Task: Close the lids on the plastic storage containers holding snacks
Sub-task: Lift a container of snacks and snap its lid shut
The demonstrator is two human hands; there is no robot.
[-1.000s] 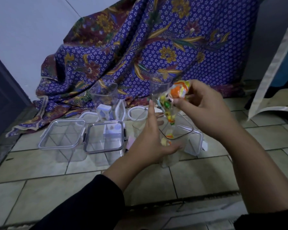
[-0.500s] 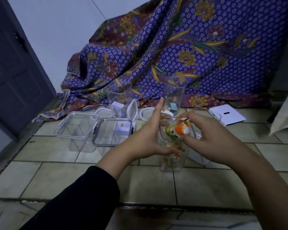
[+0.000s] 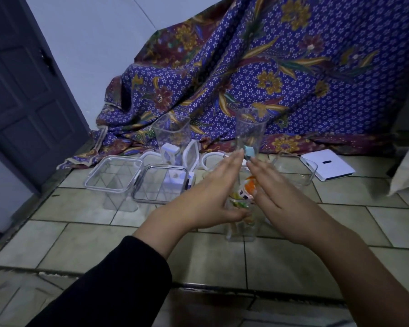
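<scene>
since half a second ago the right hand [image 3: 276,192] has let go of the orange snack packet [image 3: 247,188], which now stands in the narrow clear container [image 3: 242,228] on the floor tiles [image 3: 80,244], its top poking above the rim. both hands flank that container with fingers straight and released; the left hand [image 3: 208,194] rests its thumb on the front wall and grasps nothing. no lid is on it yet. two square containers [image 3: 113,178] sit to the left, with white-rimmed lids [image 3: 191,154] behind them, before a batik cloth [image 3: 281,67]. the likely trouble: the packet stands proud, so a lid pressed down may not seat or latch, and the slim container could tip under an off-centre push.
</scene>
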